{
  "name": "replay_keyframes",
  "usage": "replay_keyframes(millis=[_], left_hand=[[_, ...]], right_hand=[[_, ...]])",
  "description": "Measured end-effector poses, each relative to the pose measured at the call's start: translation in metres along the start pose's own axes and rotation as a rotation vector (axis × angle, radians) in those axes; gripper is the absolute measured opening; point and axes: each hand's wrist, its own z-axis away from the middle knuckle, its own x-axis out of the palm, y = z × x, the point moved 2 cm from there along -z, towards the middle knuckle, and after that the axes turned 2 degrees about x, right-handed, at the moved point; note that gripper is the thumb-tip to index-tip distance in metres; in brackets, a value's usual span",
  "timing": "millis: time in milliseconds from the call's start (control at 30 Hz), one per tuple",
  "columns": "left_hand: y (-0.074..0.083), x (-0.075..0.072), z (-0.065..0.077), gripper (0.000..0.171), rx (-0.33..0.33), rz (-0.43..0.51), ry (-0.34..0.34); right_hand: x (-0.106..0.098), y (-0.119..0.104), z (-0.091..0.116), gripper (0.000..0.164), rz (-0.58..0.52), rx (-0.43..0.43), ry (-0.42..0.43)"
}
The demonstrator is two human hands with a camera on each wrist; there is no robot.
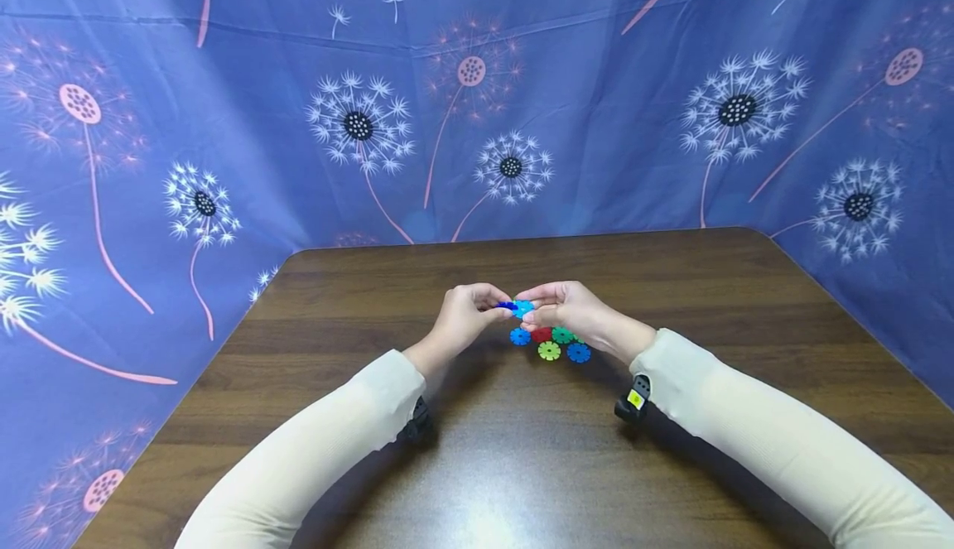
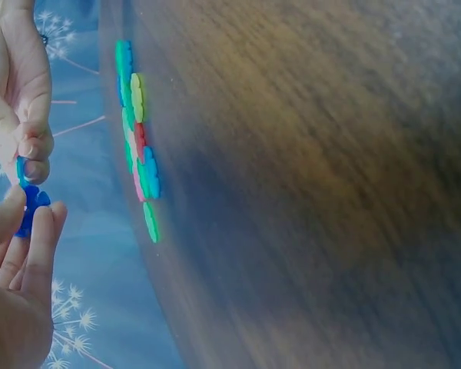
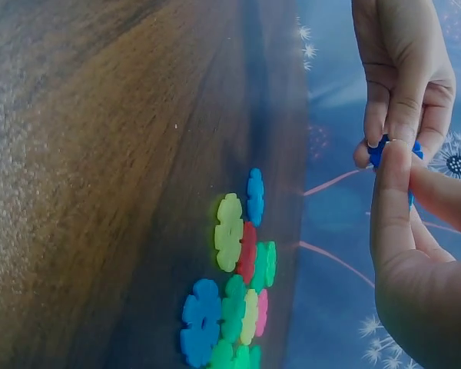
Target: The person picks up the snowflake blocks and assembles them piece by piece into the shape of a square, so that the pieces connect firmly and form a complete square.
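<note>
Above the table, my left hand (image 1: 464, 315) pinches a dark blue notched plastic disc (image 1: 507, 305) between thumb and fingers. Facing it, my right hand (image 1: 580, 314) holds a lighter blue notched disc (image 1: 523, 309) by its edge. The two discs meet between the fingertips, overlapping in the head view. In the left wrist view, the dark blue disc (image 2: 34, 206) shows its notches at the left fingertips, with the right fingers close above. Fingers hide most of both discs in the right wrist view, where a bit of dark blue (image 3: 380, 151) shows.
Several notched discs lie flat on the brown wooden table (image 1: 477, 433) below the hands: a blue one (image 1: 520, 336), a red one (image 1: 541, 334), a yellow-green one (image 1: 549, 351) and a darker blue one (image 1: 579, 353). Green and pink discs (image 3: 262, 311) lie among them. A dandelion-print cloth (image 1: 596, 118) hangs behind.
</note>
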Motion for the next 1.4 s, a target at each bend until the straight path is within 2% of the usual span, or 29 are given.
replay_keyframes(millis=[200,433,667,867,1033,1400], left_hand=[[0.001,0.0,0.001,0.022,0.007,0.048,-0.039],[0.0,0.001,0.003,0.028,-0.048,0.088,-0.054],[0.001,-0.005,0.003,0.03,-0.039,0.043,-0.062],[-0.001,-0.008,0.001,0.027,-0.072,0.064,-0.051],[-0.001,-0.009,0.001,0.028,-0.101,0.085,-0.05],[-0.001,-0.01,0.003,0.035,-0.107,0.126,-0.054]], right_hand=[[0.003,-0.003,0.001,0.05,0.008,-0.013,0.004],[0.007,-0.002,0.0,0.05,-0.015,-0.005,0.003],[0.008,-0.006,0.0,0.05,-0.039,0.007,-0.001],[0.0,-0.013,0.0,0.047,0.031,0.021,-0.008],[-0.013,-0.015,0.002,0.045,0.114,0.017,0.036],[-0.033,-0.006,0.01,0.043,0.214,0.011,0.129]])
